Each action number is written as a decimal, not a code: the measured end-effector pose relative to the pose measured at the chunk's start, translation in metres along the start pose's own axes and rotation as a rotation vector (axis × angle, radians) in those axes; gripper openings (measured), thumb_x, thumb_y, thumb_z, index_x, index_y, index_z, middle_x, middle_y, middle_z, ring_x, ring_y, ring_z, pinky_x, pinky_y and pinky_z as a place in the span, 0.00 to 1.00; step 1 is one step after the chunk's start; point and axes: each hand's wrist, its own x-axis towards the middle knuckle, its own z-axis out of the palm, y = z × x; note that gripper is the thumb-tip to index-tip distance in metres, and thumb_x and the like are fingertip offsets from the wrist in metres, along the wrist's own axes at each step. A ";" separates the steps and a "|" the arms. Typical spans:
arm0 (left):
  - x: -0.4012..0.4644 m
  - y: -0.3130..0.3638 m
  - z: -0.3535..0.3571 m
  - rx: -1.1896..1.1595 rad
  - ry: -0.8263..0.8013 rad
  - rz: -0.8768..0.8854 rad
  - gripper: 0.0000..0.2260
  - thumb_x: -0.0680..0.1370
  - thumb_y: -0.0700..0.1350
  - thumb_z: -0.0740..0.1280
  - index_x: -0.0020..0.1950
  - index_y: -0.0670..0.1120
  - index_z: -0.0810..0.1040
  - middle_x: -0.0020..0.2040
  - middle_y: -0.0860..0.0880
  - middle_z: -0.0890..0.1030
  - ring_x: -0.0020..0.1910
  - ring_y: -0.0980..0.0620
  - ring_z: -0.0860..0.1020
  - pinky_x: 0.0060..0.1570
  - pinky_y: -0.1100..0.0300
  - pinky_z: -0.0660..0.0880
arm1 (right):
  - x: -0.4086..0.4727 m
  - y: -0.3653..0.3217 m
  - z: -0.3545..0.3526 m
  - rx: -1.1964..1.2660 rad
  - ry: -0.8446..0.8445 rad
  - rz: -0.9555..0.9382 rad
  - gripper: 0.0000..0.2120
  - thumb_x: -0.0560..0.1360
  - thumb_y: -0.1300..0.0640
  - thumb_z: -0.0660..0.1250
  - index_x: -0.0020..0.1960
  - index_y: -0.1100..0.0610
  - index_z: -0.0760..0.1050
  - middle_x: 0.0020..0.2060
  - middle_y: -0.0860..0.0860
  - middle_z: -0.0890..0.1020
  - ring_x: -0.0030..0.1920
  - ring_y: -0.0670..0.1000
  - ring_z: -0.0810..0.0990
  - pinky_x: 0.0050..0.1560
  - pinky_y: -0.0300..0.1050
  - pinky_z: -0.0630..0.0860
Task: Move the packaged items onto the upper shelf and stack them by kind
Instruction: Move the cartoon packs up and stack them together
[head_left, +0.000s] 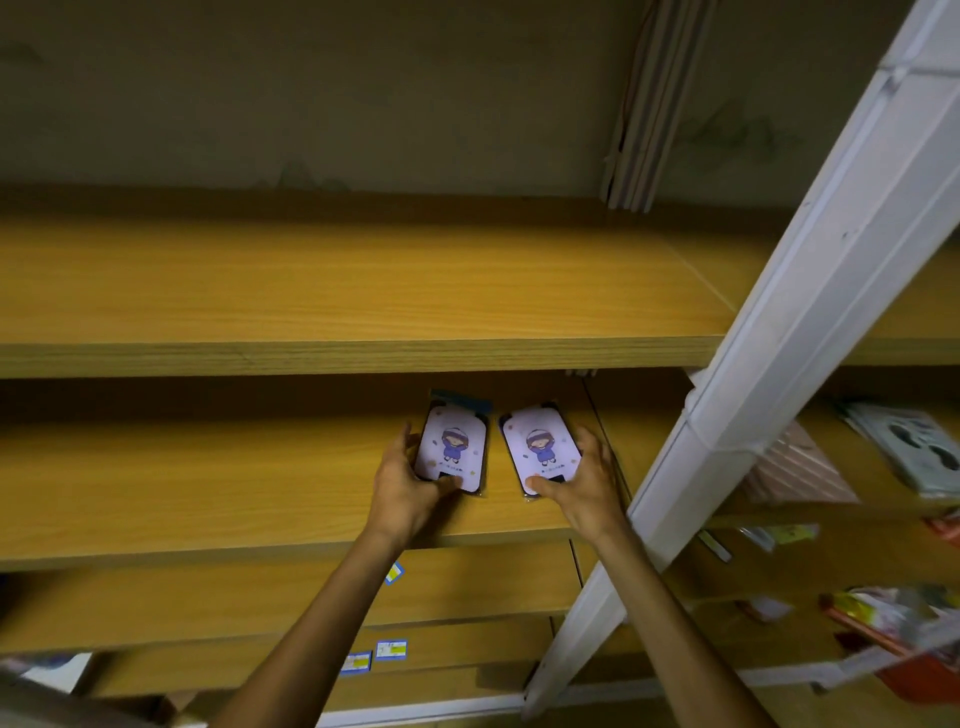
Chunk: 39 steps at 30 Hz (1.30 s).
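Two matching packaged items, frame centre, middle shelf (208, 483): left packet (453, 448) in left hand (410, 480) grip, right packet (541, 446) in right hand (584, 480) grip. Long axes point away; upper shelf (363, 291) directly above.

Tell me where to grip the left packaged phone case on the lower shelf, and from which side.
Grip the left packaged phone case by its long side edges near the bottom end, coming from the front, as the left hand does now. It lies flat and thin on the lower shelf, its far end tucked under the upper shelf, so the near end probably offers the easiest access.
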 end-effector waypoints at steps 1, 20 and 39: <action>-0.001 0.001 -0.003 -0.028 -0.009 -0.028 0.42 0.69 0.36 0.75 0.77 0.45 0.57 0.69 0.46 0.72 0.61 0.51 0.74 0.61 0.56 0.73 | 0.000 0.000 -0.001 -0.003 -0.003 0.011 0.49 0.61 0.51 0.81 0.74 0.54 0.57 0.70 0.53 0.64 0.67 0.57 0.69 0.63 0.56 0.74; -0.038 -0.009 -0.076 -0.331 -0.185 -0.100 0.29 0.73 0.30 0.69 0.68 0.53 0.67 0.60 0.42 0.73 0.53 0.40 0.80 0.37 0.46 0.82 | -0.040 -0.031 -0.015 0.130 -0.049 -0.040 0.24 0.79 0.59 0.62 0.73 0.52 0.61 0.63 0.50 0.75 0.60 0.50 0.77 0.34 0.30 0.71; -0.105 0.004 -0.077 -0.324 -0.566 0.056 0.31 0.72 0.31 0.69 0.70 0.53 0.66 0.56 0.43 0.78 0.51 0.44 0.83 0.35 0.44 0.82 | -0.215 -0.011 -0.078 0.444 0.300 -0.066 0.19 0.72 0.60 0.68 0.63 0.57 0.70 0.52 0.38 0.81 0.53 0.37 0.80 0.45 0.32 0.77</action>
